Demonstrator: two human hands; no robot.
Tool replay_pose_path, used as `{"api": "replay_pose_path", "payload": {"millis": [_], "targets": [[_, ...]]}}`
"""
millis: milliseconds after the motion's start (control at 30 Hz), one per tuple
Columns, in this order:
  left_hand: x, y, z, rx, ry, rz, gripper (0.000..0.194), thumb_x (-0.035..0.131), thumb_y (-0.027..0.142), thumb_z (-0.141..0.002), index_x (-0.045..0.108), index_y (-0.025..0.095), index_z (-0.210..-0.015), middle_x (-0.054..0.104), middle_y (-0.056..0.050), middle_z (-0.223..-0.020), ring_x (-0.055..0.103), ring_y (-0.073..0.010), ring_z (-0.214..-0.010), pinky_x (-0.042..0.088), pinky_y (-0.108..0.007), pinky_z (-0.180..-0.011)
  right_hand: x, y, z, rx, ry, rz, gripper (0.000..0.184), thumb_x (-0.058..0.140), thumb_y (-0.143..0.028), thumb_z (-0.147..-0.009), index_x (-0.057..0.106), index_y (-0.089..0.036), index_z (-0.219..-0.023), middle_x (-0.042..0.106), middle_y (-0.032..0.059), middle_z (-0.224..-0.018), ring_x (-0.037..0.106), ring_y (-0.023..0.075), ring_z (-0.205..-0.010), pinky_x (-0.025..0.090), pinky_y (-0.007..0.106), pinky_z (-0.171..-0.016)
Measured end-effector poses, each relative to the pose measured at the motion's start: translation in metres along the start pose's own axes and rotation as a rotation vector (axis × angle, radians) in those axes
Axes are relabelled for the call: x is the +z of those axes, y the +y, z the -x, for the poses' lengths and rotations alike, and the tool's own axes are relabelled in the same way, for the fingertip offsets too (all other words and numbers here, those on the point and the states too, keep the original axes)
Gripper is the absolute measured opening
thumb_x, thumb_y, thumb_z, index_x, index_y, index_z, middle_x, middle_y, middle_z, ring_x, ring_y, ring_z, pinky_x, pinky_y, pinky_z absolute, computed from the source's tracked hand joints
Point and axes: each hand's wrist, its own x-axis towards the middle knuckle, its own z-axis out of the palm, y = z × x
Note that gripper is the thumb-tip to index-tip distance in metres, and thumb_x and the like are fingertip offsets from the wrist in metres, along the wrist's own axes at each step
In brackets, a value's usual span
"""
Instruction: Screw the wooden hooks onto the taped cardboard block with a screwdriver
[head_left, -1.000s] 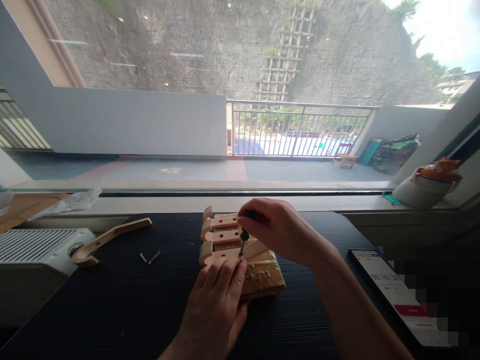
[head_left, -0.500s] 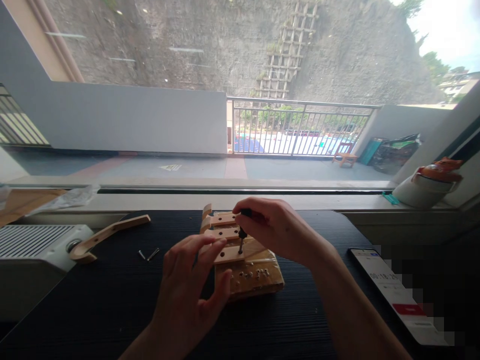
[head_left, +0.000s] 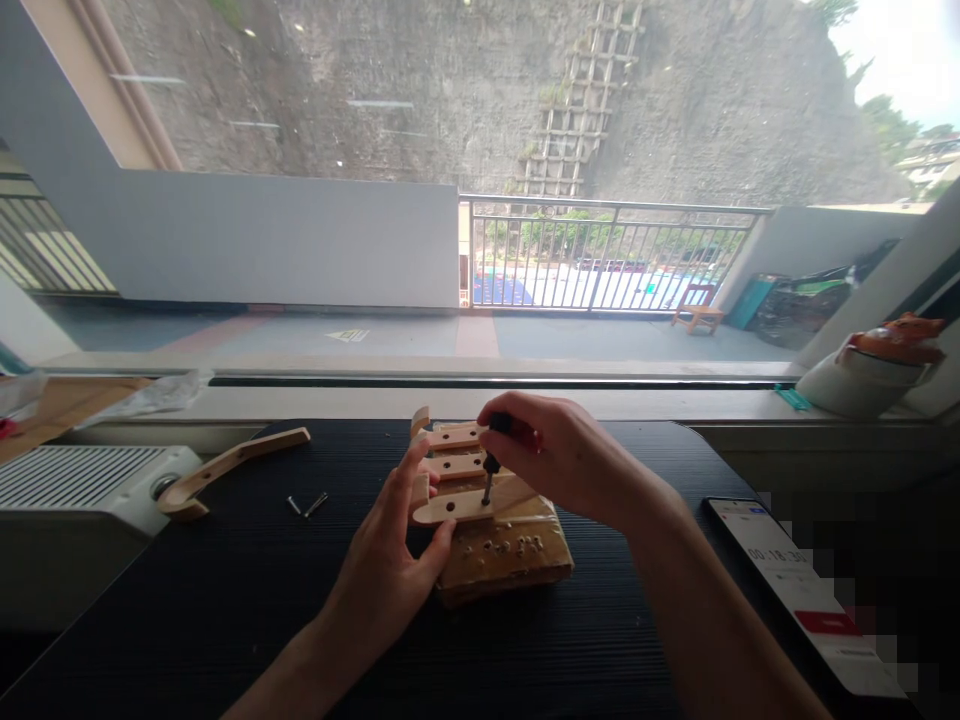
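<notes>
My right hand (head_left: 574, 455) is closed around the black handle of a screwdriver (head_left: 492, 463), held nearly upright. The screwdriver's tip stands in the right hole of the nearest wooden hook (head_left: 469, 507). That hook lies across a tape-wrapped block (head_left: 517, 565) with several holes in its front part. My left hand (head_left: 386, 540) grips the hook's left end, its thumb on the near edge and its fingers on the far side. Two more wooden hooks, a middle one (head_left: 461, 466) and a far one (head_left: 457, 438), lie parallel behind it on the block.
On the black table (head_left: 570, 650), a loose wooden hook (head_left: 236, 460) lies at the left, near some screws (head_left: 306, 505). A phone (head_left: 799, 585) showing a timer lies at the right. A white radiator (head_left: 90, 470) stands left of the table; a pot (head_left: 855, 382) sits on the windowsill.
My left hand has gone from hovering with spread fingers to gripping the nearest hook's left end. My right hand keeps the screwdriver in the same hole. The view has shifted slightly.
</notes>
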Motion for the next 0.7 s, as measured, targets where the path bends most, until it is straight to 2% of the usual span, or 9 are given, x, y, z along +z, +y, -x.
{"api": "replay_pose_path", "payload": {"millis": [200,367,467,600,700], "targets": [[0.0000,-0.0018,0.0001,0.012,0.003,0.007,0.065,0.053,0.019,-0.081,0.023,0.026,-0.138,0.052,-0.008,-0.123,0.059,-0.0153,-0.100,0.048,-0.035,-0.093,0.0065,0.0101,-0.0055,0.090,0.075,0.041,0.025,0.047,-0.039,-0.085,0.059,-0.017,-0.086,0.056,-0.0009,-0.064,0.042,0.0072,-0.056,0.029,0.022,-0.054],[-0.0009,0.0011,-0.0005,-0.036,0.005,0.013,0.069,0.055,0.019,-0.080,0.020,0.027,-0.138,0.057,-0.007,-0.114,0.060,-0.0173,-0.102,0.047,-0.039,-0.093,0.0048,0.0047,-0.0023,0.032,0.041,0.009,0.023,0.046,-0.036,-0.087,0.057,-0.023,-0.102,0.055,-0.0030,-0.067,0.043,0.0066,-0.058,0.029,0.021,-0.055],[-0.0016,0.0016,-0.0002,-0.055,-0.005,0.031,0.069,0.056,0.020,-0.080,0.020,0.027,-0.139,0.058,-0.006,-0.110,0.061,-0.0167,-0.100,0.048,-0.038,-0.092,0.0050,0.0022,-0.0017,-0.008,0.026,0.028,0.019,0.046,-0.036,-0.087,0.059,-0.023,-0.093,0.055,-0.0035,-0.067,0.042,0.0062,-0.058,0.028,0.021,-0.055],[-0.0015,0.0010,0.0001,-0.054,-0.013,0.038,0.066,0.055,0.021,-0.081,0.022,0.026,-0.138,0.059,-0.007,-0.112,0.062,-0.0158,-0.097,0.049,-0.037,-0.091,0.0058,0.0074,-0.0040,0.065,0.085,0.104,0.023,0.046,-0.040,-0.086,0.058,-0.021,-0.085,0.055,-0.0028,-0.063,0.041,0.0066,-0.056,0.027,0.022,-0.055],[-0.0005,0.0003,0.0002,-0.063,-0.018,0.033,0.066,0.055,0.022,-0.081,0.022,0.026,-0.138,0.059,-0.007,-0.113,0.062,-0.0159,-0.098,0.049,-0.035,-0.091,0.0028,0.0093,-0.0034,0.082,0.079,0.115,0.025,0.046,-0.043,-0.086,0.059,-0.021,-0.086,0.056,-0.0028,-0.063,0.042,0.0068,-0.056,0.027,0.022,-0.055]]}}
